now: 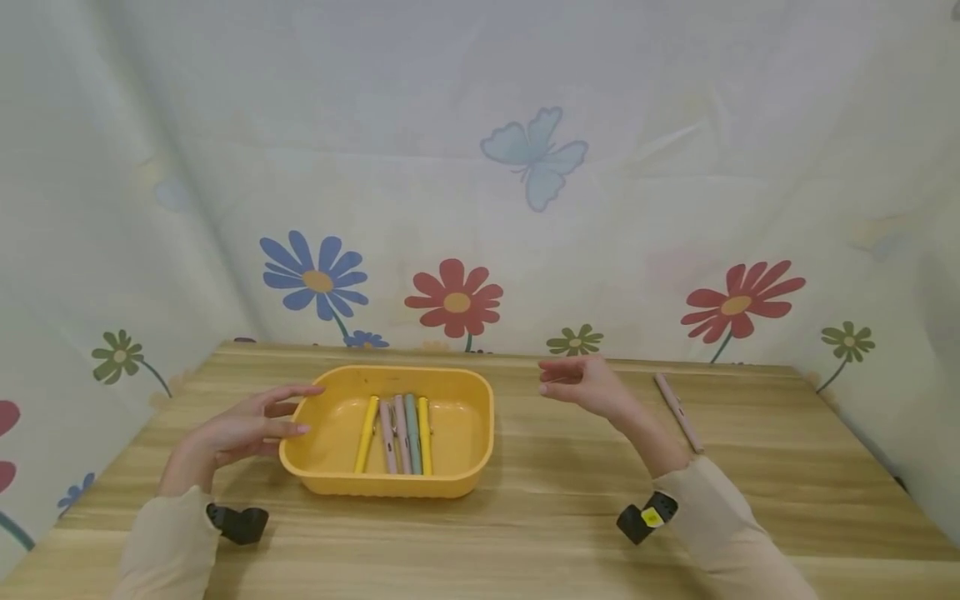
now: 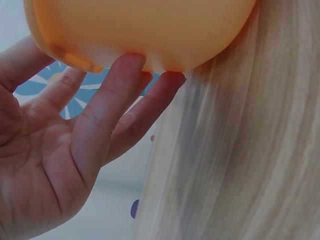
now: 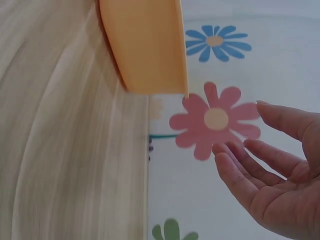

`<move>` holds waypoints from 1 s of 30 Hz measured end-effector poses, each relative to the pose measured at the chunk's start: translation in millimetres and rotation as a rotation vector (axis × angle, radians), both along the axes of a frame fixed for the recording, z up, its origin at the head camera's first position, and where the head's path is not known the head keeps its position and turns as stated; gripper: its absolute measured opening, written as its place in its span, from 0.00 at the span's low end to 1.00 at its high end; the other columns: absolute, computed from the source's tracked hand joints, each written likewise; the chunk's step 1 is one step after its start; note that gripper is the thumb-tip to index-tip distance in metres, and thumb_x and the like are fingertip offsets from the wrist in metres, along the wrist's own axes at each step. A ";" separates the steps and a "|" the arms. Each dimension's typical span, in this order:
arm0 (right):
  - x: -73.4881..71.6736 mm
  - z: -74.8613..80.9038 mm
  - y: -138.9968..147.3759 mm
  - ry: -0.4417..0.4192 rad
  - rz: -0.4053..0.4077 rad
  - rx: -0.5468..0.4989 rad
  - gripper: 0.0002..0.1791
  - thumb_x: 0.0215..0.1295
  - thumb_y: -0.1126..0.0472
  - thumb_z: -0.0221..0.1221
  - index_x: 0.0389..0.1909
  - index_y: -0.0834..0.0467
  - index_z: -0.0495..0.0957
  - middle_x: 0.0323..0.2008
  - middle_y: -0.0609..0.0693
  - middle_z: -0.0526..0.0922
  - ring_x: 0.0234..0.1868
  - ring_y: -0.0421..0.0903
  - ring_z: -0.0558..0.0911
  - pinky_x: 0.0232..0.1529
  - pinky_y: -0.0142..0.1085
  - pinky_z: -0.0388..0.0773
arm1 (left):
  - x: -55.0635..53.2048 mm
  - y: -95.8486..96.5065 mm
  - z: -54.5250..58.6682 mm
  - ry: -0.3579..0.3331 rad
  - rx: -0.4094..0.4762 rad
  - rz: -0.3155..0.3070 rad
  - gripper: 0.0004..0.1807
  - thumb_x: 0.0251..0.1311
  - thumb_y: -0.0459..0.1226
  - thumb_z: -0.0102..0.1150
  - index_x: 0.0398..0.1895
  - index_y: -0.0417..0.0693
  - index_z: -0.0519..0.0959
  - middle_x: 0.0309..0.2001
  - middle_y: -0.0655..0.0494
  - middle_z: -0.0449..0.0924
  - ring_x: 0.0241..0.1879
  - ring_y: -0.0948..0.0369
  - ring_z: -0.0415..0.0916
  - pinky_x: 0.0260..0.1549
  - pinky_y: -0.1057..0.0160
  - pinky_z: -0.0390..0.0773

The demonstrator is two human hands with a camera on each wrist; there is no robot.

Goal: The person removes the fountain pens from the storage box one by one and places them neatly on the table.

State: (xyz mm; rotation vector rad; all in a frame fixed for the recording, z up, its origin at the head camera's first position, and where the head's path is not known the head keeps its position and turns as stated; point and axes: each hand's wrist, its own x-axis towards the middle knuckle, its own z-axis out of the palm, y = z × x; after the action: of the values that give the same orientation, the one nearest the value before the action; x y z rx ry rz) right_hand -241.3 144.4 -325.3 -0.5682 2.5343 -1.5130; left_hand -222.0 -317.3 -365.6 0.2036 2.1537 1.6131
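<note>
A yellow plastic bin (image 1: 386, 486) stands on the table, left of the middle. Inside it, side by side, lie several pens: yellow pens (image 1: 367, 433), pink pens (image 1: 387, 437) and a grey-green pen (image 1: 412, 435). At the bin's left end is my left hand (image 1: 243, 427), its fingers extended and spread. In the left wrist view, fingertips (image 2: 131, 62) touch the bin's outer wall. To the right of the bin, my right hand (image 1: 581, 385) hovers above the table with loosely bent fingers and holds nothing. A single pink pen (image 1: 678, 412) lies on the table beyond my right wrist.
The wooden table (image 1: 540, 533) ends at a fabric backdrop (image 1: 637, 250) printed with flowers and a butterfly. Black wrist cameras, left (image 1: 238, 523) and right (image 1: 647, 518), are worn at the sleeve cuffs.
</note>
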 end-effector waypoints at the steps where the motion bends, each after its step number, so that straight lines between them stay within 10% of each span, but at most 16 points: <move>1: 0.3 -0.4 -5.5 -0.001 0.006 -0.004 0.25 0.58 0.62 0.60 0.56 0.67 0.70 0.47 0.63 0.78 0.49 0.53 0.78 0.47 0.41 0.77 | 0.1 -0.2 -0.2 -0.001 0.000 -0.001 0.37 0.58 0.35 0.57 0.68 0.44 0.51 0.67 0.29 0.39 0.60 0.39 0.59 0.44 0.48 0.76; 30: -0.2 -15.8 -128.0 -0.087 0.127 0.125 0.29 0.53 0.61 0.65 0.56 0.65 0.71 0.50 0.58 0.78 0.47 0.50 0.79 0.47 0.38 0.77 | -0.6 2.8 5.0 -0.011 -0.039 0.018 0.37 0.58 0.35 0.57 0.68 0.44 0.52 0.68 0.31 0.39 0.60 0.37 0.57 0.44 0.48 0.76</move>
State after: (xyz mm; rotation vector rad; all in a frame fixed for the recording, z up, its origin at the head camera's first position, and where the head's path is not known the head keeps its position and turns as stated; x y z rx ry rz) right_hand -241.5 16.3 -341.1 -0.6188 2.4547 -1.2984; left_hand -222.6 -314.5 -360.5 0.1631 2.1826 1.5768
